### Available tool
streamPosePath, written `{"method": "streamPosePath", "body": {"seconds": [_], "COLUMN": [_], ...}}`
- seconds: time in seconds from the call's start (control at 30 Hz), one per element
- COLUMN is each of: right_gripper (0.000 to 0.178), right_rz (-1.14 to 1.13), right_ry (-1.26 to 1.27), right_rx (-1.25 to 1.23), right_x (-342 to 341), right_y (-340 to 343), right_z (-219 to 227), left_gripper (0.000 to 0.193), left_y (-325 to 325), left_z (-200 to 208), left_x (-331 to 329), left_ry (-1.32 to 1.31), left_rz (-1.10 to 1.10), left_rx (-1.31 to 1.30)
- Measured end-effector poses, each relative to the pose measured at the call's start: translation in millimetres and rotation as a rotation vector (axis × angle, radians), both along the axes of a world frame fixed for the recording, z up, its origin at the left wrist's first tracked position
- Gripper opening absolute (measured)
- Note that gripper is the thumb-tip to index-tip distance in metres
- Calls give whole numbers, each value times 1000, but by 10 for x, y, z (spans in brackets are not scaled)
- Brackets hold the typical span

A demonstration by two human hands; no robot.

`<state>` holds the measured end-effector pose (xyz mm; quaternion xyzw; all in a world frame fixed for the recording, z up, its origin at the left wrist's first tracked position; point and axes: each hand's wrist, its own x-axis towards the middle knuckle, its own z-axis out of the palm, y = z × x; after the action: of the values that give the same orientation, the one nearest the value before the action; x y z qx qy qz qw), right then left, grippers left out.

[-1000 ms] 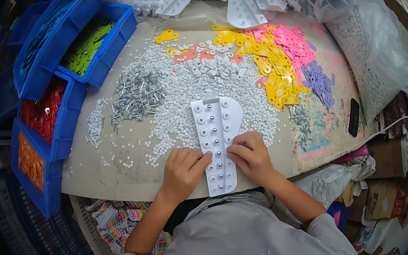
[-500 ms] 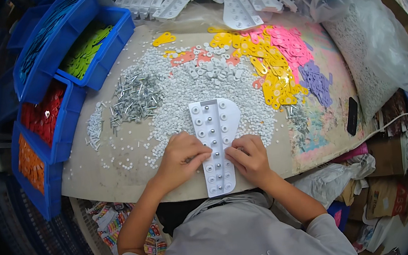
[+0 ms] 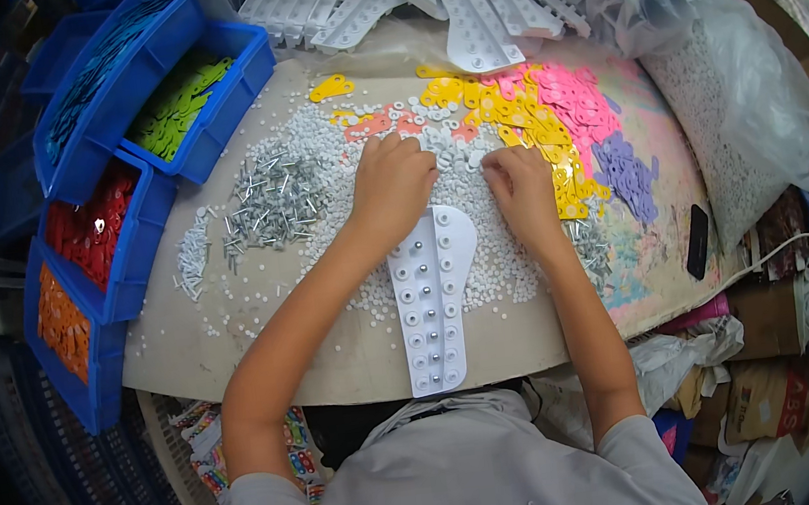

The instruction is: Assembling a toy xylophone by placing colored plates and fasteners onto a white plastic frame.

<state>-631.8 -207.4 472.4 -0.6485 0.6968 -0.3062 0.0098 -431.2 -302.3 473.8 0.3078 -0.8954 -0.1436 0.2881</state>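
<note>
Fingers of the left hand [image 3: 394, 182] and right hand [image 3: 519, 183] curl down into the spread of small white plastic washers [image 3: 469, 245], grip unclear. Just below them, the long white plastic board [image 3: 432, 304] studded with metal pins reaches the table's [image 3: 337, 360] near edge.

Clear plastic bag of white beads [image 3: 745, 129], far right of surface; brown cardboard boxes [image 3: 761, 401], lower right; dark phone screen [image 3: 697, 241], right edge.

My counter [image 3: 237, 356]: beige, worn top. White pegged tray [image 3: 430, 299] lies at near edge. Small white washers [image 3: 487, 273] spread across middle; metal screws [image 3: 269, 203] heaped left; yellow tags [image 3: 530, 128], pink tags [image 3: 577, 98], purple tags [image 3: 625, 172] right. Black phone [image 3: 696, 241] near right edge.
</note>
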Motion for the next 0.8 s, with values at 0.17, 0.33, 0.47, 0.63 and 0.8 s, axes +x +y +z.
{"method": "streamPosePath", "body": {"seconds": [0.17,0.33,0.47,0.63,0.8], "right_gripper": [11,14,13,12,11], "right_rz": [-28,-7,-40,59,281], "right_ry": [-128,-162,-299,-384,-459], "right_rx": [55,57,119,38,246], "right_x": [19,-23,18,278,565], "right_y": [-48,-50,45,506,1048], "right_z": [-53,-72,49,399,517], "left_gripper": [10,11,12,14,10], "left_y": [-7,20,86,412,956], "left_z": [-98,-41,140,288,324], "left_x": [-86,-83,173,747,1049], "left_ry": [-37,5,90,270,235], "left_rz": [37,42,94,141,-28], "left_rx": [-49,14,266,548,638]}}
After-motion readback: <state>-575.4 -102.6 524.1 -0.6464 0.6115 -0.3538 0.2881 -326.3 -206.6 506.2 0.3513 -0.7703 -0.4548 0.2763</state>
